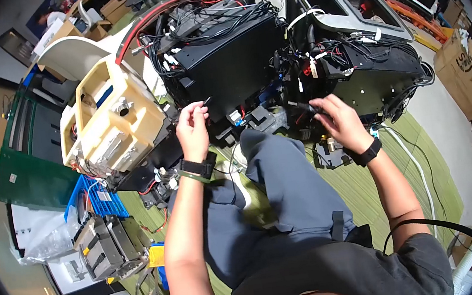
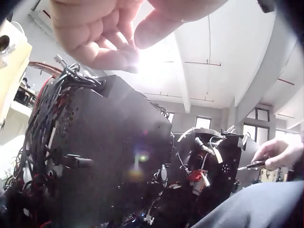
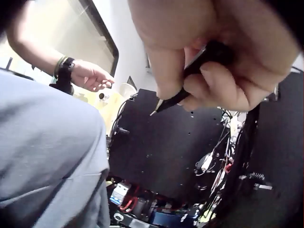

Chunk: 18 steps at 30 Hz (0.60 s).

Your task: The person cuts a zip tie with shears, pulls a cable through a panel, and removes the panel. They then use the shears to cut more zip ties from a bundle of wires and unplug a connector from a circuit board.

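Two black box-shaped units [image 1: 235, 68] draped with cables [image 1: 255, 13] stand ahead, a cream plastic housing [image 1: 141, 119] to the left; grey-trousered legs [image 1: 287, 182] cover part of the green floor [image 1: 354, 186]. The right hand [image 1: 339, 120] has its grip round a slim black metal-tipped tool [image 3: 173, 99] near the units, handle partly covered; the left hand [image 1: 193, 132] pinches a small black piece [image 1: 207, 101], hard to identify.

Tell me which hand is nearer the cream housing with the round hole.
Left. In the head view, the left hand is just right of the cream housing, apart from it; the right hand is much farther right, holding a black tool.
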Available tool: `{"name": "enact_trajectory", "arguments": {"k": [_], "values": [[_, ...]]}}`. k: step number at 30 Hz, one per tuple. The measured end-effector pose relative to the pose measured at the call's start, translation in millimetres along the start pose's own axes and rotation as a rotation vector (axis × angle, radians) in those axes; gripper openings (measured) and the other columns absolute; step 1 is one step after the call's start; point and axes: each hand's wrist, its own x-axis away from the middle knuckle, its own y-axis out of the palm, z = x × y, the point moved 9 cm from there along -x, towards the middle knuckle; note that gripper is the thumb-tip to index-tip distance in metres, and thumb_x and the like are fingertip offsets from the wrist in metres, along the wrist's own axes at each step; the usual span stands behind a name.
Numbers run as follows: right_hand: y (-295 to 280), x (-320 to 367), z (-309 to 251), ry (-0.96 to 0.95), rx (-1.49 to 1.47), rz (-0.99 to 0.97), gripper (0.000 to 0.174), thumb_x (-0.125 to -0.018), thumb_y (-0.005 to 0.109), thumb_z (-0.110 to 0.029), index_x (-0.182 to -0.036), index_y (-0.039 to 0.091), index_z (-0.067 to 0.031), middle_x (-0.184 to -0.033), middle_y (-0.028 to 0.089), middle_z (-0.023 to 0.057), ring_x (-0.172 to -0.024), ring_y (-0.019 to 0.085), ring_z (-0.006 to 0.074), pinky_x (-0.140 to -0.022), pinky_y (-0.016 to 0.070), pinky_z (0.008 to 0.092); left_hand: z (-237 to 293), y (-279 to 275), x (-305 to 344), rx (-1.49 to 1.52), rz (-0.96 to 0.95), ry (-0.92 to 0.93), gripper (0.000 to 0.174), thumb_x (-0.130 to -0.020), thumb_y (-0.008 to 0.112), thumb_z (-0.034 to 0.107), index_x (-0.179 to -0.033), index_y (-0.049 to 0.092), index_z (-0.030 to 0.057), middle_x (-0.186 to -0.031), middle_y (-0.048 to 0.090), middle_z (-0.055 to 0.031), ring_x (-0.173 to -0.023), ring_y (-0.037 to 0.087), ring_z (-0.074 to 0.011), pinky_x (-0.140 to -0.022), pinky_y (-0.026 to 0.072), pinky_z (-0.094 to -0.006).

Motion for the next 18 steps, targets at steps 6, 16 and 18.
{"name": "enact_trajectory", "arguments": {"k": [6, 16, 18], "values": [[-42, -36, -22, -0.077, 0.008, 0.237, 0.027, -0.083, 0.057, -0.007, -0.110, 0.052, -0.0054, -0.089, 0.051, 0.0127, -0.071, 0.054, 0.0299, -0.063, 0.0444, 0.0361, -23, 47, -11, 0.117, -0.030, -0.049, 0.019, -0.091, 0.050, 0.012, -0.102, 0.058, -0.0010, -0.089, 0.063, -0.0075, -0.078, 0.058, -0.0100, -0.073, 0.0472, -0.0230], [-42, -131, -50, -0.354, -0.202, 0.498, 0.026, -0.083, 0.059, -0.010, -0.108, 0.055, -0.0012, -0.088, 0.056, 0.0120, -0.080, 0.055, 0.0254, -0.073, 0.0434, 0.0314, -52, 84, -27, -0.020, -0.150, -0.155, 0.019, -0.087, 0.053, 0.011, -0.103, 0.060, 0.0023, -0.085, 0.064, -0.0046, -0.072, 0.057, -0.0059, -0.065, 0.0469, -0.0213], [-32, -141, -45, -0.276, -0.259, 0.597, 0.026, -0.083, 0.059, -0.010, -0.107, 0.056, -0.0005, -0.092, 0.057, 0.0142, -0.085, 0.056, 0.0267, -0.077, 0.0438, 0.0314, -62, 103, -33, -0.113, -0.177, -0.093, 0.020, -0.087, 0.053, 0.009, -0.105, 0.059, 0.0021, -0.087, 0.063, -0.0041, -0.076, 0.056, -0.0078, -0.070, 0.0457, -0.0217]]}}
